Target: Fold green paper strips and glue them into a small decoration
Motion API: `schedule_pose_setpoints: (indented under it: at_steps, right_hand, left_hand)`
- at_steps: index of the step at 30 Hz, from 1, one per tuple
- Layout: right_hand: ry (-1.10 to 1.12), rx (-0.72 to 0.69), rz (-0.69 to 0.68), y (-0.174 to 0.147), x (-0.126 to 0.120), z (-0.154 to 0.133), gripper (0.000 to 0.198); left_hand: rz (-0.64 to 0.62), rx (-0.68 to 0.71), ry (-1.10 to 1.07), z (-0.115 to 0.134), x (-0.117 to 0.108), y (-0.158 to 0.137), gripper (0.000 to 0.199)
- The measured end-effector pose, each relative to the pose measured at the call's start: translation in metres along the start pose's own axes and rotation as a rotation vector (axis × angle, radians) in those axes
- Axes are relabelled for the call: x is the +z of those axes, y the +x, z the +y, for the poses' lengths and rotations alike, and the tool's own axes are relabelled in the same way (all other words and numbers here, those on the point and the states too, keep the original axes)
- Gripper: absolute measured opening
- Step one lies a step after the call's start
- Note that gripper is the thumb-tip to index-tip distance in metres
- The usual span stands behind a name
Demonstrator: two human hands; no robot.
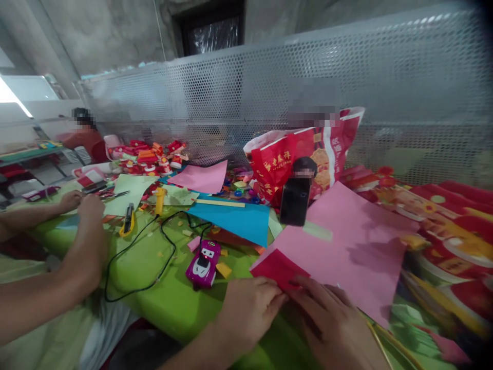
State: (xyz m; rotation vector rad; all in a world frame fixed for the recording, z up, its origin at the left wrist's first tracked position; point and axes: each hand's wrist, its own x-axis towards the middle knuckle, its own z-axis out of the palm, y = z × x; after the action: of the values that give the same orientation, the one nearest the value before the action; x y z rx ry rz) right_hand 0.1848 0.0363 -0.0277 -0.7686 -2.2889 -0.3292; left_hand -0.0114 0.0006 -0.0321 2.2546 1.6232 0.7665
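A small sheet of red paper [280, 268] lies at the near edge of a large pink sheet [346, 241]. My left hand [252, 306] has its fingers closed on the red paper's near edge. Bent over the right end of the same paper is my right hand [333, 321], gripping it; its thumb is mostly hidden. A dark phone [295, 203] stands upright behind the pink sheet. To the left of my hands lies a purple and white device [203, 263] with a black cable.
Another person's arms [82, 231] work at the left. Near them lie a yellow utility knife [128, 221] and a green sheet [129, 192]. A blue sheet [239, 221] and paper scraps cover the middle. Behind stand a red bag [285, 159] and a perforated metal screen [215, 97].
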Motion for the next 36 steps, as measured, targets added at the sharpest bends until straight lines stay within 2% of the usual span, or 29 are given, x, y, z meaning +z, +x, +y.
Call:
schedule_pose_setpoints:
  at_steps: [5, 10, 13, 15, 18, 21, 25, 30, 36]
  right_hand:
    - [-0.02, -0.003, 0.037, 0.001, 0.002, 0.002, 0.04]
    - [0.001, 0.023, -0.008, 0.0, 0.004, 0.002, 0.034]
    - [0.039, 0.038, -0.039, -0.001, 0.003, 0.001, 0.025]
    - [0.052, 0.042, -0.055, -0.004, 0.004, 0.002, 0.027]
    - [0.035, 0.044, -0.084, -0.007, 0.005, 0.005, 0.037]
    - [0.026, 0.061, -0.124, -0.008, 0.005, 0.006, 0.03]
    - [0.075, 0.149, -0.206, -0.003, 0.0, -0.001, 0.017]
    - [0.134, 0.308, -0.279, 0.004, -0.009, -0.014, 0.009]
    - [0.119, 0.341, -0.273, 0.005, -0.012, -0.016, 0.01]
  left_hand:
    - [-0.057, -0.015, 0.015, 0.002, -0.004, 0.003, 0.023]
    - [-0.045, 0.009, 0.003, 0.003, -0.002, 0.003, 0.024]
    - [-0.062, -0.024, -0.013, 0.004, -0.002, 0.002, 0.022]
    - [-0.052, -0.045, -0.054, 0.003, -0.002, 0.001, 0.018]
    - [-0.027, -0.041, -0.123, -0.001, -0.001, -0.001, 0.031]
    - [-0.033, -0.042, -0.128, -0.003, -0.002, -0.002, 0.041]
    - [-0.003, -0.077, -0.098, -0.004, -0.005, -0.004, 0.022]
    - [0.12, 0.053, -0.155, -0.009, -0.001, -0.008, 0.018]
    - [0.197, 0.154, -0.196, -0.011, 0.004, -0.009, 0.022]
